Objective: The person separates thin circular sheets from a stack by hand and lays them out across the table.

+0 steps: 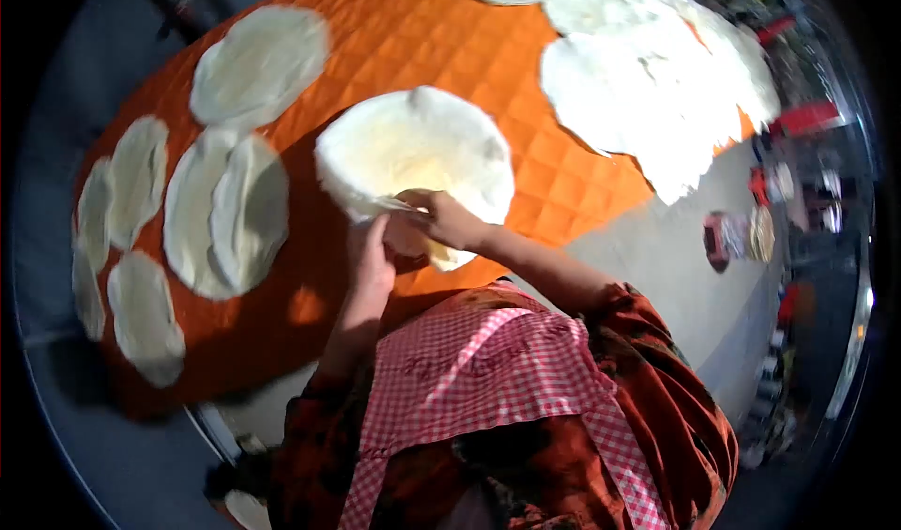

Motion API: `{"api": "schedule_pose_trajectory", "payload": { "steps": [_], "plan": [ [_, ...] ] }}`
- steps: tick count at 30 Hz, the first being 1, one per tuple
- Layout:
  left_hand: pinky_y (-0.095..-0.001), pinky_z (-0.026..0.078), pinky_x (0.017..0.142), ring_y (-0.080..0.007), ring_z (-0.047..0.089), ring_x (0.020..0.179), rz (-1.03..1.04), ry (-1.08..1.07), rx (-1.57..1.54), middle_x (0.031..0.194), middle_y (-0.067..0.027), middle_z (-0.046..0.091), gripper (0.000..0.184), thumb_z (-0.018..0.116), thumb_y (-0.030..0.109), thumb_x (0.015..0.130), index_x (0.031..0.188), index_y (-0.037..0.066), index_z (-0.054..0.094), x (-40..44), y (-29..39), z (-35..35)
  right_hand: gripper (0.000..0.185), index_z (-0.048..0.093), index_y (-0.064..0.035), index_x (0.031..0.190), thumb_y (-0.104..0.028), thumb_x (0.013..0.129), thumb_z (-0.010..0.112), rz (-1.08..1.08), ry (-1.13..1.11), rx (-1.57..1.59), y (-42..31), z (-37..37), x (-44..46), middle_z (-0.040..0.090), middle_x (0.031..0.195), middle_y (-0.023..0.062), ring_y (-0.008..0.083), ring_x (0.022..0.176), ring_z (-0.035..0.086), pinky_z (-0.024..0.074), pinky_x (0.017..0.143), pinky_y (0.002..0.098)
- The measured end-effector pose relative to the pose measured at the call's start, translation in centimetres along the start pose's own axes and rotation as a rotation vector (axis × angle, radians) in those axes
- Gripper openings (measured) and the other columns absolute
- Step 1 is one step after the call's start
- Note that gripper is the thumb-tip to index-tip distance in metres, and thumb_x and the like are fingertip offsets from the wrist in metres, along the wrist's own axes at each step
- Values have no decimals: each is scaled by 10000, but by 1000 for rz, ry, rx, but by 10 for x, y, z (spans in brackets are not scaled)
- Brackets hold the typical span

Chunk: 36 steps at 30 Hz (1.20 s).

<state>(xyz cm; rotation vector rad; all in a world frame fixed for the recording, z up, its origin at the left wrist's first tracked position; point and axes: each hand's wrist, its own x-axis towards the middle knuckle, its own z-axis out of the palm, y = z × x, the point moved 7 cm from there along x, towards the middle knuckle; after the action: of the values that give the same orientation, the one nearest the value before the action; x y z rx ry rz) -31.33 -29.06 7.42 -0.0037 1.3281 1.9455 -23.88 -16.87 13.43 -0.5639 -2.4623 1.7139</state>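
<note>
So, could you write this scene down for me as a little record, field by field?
Surface: orange quilted cloth
Centre: round, cream-white, dough-like sheet
Left hand: at the round sheet's near edge, fingers partly hidden
Right hand: pinching that same edge
Left side: thin, pale oval sheets, spread about
Far right: uneven heap of bright white sheets
Clothing: red-and-white checked apron over a dark red patterned garment
Unclear: exactly what the sheets are made of

Orange quilted cloth point(413, 42); grey floor point(648, 258) alongside
</note>
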Motion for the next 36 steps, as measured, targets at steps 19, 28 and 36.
{"api": "schedule_pose_trajectory", "payload": {
  "steps": [19, 28, 36],
  "plan": [
    [-345, 455, 837, -211, 547, 1000, -155, 139, -96, 1101, -82, 567, 422, 614, 172, 787, 1167, 27, 502, -4, 15, -97, 594, 455, -13, 1210, -260, 739, 721, 799, 1310, -946, 174, -334, -340, 539, 1108, 217, 334, 1028, 520, 431, 844, 406],
    [-309, 425, 828, -162, 524, 994, -61, -63, -156, 1117, -38, 554, 557, 391, 529, 913, 1211, 67, 484, -23, 46, -5, 847, 321, -14, 1329, -410, 705, 736, -121, -78, -26, -44, 20, -17, 376, 1330, 214, 355, 1209, 409, 350, 998, 382],
    [-268, 408, 792, -106, 482, 855, -25, -152, 30, 910, -16, 514, 230, 562, 261, 881, 986, 63, 510, -21, 45, -14, 383, 470, 1, 1225, -186, 892, 507, 54, -78, 363, -4, 53, 9, 578, 1059, 110, 196, 962, 555, 480, 796, 331]
  ]
}}
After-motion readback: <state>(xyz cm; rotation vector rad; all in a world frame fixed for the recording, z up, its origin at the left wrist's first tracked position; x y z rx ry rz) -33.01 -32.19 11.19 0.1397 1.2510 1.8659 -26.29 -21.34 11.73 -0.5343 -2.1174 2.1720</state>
